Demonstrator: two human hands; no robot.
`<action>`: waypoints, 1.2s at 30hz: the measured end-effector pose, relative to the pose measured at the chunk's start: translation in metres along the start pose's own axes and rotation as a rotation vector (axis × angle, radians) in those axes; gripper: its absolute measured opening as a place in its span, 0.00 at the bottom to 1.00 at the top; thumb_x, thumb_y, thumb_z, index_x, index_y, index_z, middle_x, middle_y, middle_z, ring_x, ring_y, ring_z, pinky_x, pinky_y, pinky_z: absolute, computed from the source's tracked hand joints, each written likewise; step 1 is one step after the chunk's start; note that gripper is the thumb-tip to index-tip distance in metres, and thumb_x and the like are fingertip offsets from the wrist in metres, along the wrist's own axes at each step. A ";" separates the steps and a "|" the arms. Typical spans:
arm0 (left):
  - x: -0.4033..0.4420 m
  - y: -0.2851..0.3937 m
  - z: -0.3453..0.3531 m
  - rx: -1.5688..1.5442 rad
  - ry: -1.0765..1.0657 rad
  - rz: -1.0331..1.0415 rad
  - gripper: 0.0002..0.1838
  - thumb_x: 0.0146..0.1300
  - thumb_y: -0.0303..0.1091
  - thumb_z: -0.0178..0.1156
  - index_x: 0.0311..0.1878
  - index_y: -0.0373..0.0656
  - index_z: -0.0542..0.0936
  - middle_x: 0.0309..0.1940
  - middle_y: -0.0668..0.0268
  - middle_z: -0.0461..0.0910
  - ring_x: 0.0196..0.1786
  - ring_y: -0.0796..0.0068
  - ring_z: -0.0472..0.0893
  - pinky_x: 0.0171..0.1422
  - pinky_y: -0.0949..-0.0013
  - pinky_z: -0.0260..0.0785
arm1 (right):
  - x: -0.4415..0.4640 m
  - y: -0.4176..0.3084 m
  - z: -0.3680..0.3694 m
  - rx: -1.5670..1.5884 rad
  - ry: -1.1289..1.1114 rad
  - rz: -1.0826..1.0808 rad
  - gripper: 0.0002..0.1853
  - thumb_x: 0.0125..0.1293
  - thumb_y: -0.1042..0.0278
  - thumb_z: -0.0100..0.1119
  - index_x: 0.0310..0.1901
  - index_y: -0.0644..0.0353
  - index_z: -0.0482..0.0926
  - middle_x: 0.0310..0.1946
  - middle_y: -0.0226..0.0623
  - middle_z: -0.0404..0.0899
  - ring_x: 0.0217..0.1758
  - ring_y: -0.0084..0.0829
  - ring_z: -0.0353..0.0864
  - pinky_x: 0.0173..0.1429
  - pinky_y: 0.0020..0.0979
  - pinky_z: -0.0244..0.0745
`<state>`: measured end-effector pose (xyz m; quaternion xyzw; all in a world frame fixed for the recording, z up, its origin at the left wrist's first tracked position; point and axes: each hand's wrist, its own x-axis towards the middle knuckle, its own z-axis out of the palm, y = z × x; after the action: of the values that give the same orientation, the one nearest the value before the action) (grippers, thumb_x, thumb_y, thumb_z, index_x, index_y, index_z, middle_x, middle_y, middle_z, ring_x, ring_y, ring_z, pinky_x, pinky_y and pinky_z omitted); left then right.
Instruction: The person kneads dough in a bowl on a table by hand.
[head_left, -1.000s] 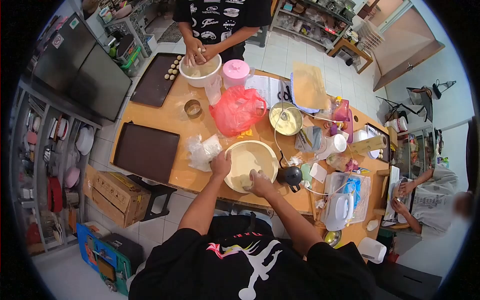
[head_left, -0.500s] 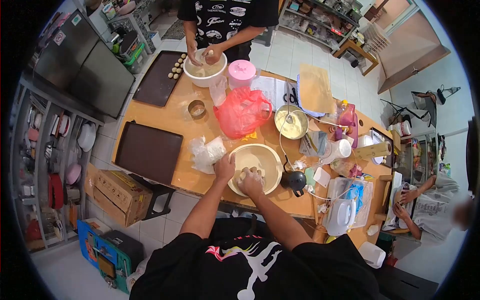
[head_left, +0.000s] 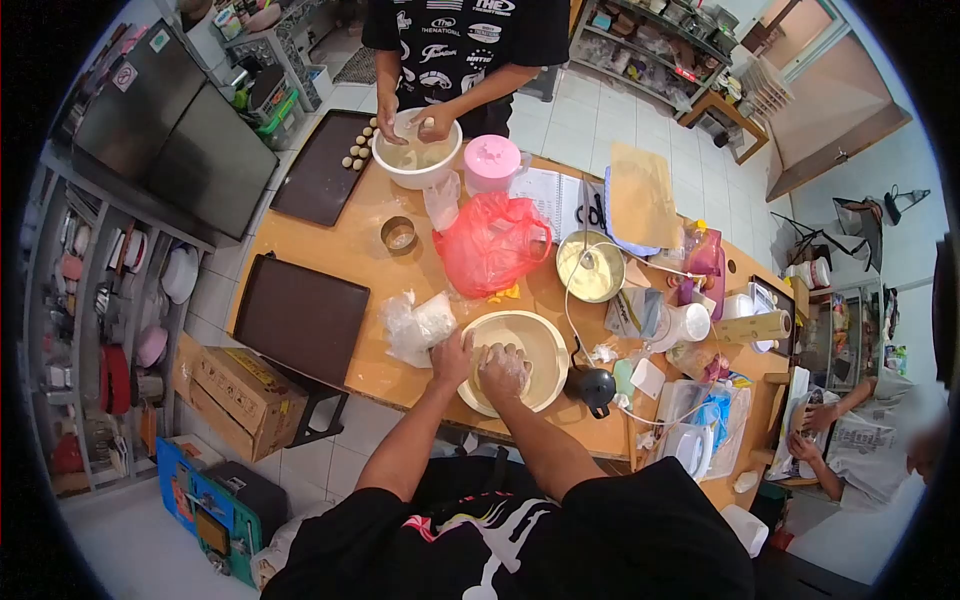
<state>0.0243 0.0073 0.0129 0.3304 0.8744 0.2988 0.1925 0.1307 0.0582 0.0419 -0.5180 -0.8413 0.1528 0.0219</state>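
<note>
A cream mixing bowl (head_left: 548, 352) stands at the near edge of the table in front of me. My left hand (head_left: 452, 357) grips its left rim, thumb and fingers around the edge. Inside the bowl, my right hand (head_left: 504, 374), floury, is curled over dough (head_left: 487, 352) and presses on it. The hand covers most of the dough, so its shape is hidden. Just left of the bowl lies a clear plastic bag of white flour (head_left: 432, 322). A black hand mixer (head_left: 590, 388) rests against the right of the bowl.
Across the table, a person's hands (head_left: 436, 122) work over a white bowl (head_left: 418, 178). Dough balls sit on the far dark tray (head_left: 315, 180); another tray (head_left: 300, 315) is nearer. A red bag (head_left: 492, 240), metal ring (head_left: 398, 236) and batter bowl (head_left: 590, 268) stand beyond.
My right hand has shifted slightly farther into the bowl and lies flatter over the dough. My left hand stays on the rim. The whole view has shifted a little.
</note>
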 end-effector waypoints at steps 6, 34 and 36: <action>0.000 0.004 -0.002 -0.064 0.049 0.013 0.21 0.71 0.48 0.50 0.37 0.37 0.77 0.29 0.41 0.79 0.37 0.36 0.78 0.42 0.41 0.69 | 0.014 -0.003 0.006 -0.027 0.038 0.050 0.19 0.68 0.49 0.49 0.37 0.55 0.82 0.40 0.41 0.80 0.49 0.43 0.77 0.52 0.50 0.66; -0.004 0.010 -0.008 -0.068 0.039 -0.042 0.21 0.71 0.50 0.49 0.46 0.42 0.81 0.35 0.45 0.82 0.41 0.39 0.80 0.47 0.45 0.71 | -0.038 0.027 -0.038 -0.036 -0.156 -0.131 0.21 0.57 0.45 0.60 0.32 0.59 0.80 0.44 0.46 0.77 0.53 0.48 0.75 0.53 0.54 0.68; -0.003 0.012 -0.007 -0.108 0.089 -0.015 0.21 0.71 0.50 0.49 0.44 0.41 0.81 0.35 0.44 0.82 0.40 0.38 0.80 0.47 0.44 0.71 | -0.041 0.013 -0.039 -0.041 0.026 -0.076 0.20 0.58 0.46 0.59 0.35 0.57 0.81 0.45 0.45 0.78 0.54 0.47 0.75 0.53 0.54 0.68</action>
<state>0.0286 0.0100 0.0264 0.2995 0.8671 0.3584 0.1731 0.1685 0.0367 0.0801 -0.4880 -0.8630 0.1277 0.0280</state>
